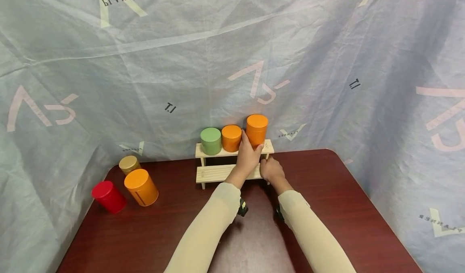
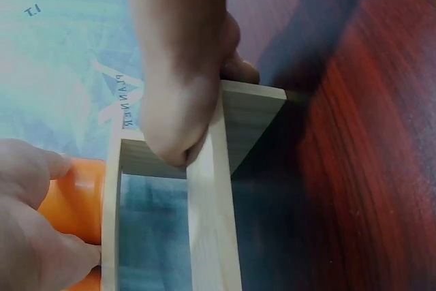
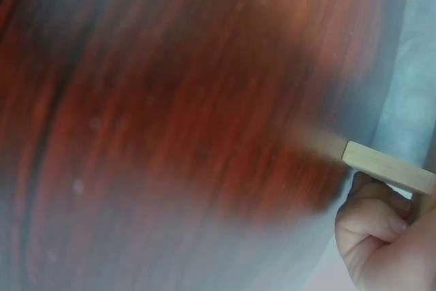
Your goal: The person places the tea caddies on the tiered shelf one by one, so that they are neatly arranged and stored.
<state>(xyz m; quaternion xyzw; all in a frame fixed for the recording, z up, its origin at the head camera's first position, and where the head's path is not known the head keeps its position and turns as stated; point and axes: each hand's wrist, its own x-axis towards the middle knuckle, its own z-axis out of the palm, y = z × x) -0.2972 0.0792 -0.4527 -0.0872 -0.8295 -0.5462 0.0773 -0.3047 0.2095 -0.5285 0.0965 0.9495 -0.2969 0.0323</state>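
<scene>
A two-step wooden rack (image 1: 214,173) stands at the back of the table. On its upper step sit a green canister (image 1: 210,141), a short orange canister (image 1: 231,138) and a taller orange canister (image 1: 256,128). My left hand (image 1: 248,158) grips the taller one low down, fingers on its left side and thumb across its front. In the left wrist view, this orange canister (image 2: 76,199) shows between thumb and finger. Curled round the right end of the lower step is my right hand (image 1: 272,170); the right wrist view has its fingers bent beneath the wooden edge (image 3: 388,166).
On the left of the dark red table (image 1: 174,232) stand a red canister (image 1: 109,197), a large orange canister (image 1: 141,187) and a gold-lidded canister (image 1: 129,164). A grey printed cloth (image 1: 203,83) hangs behind the table and along its sides.
</scene>
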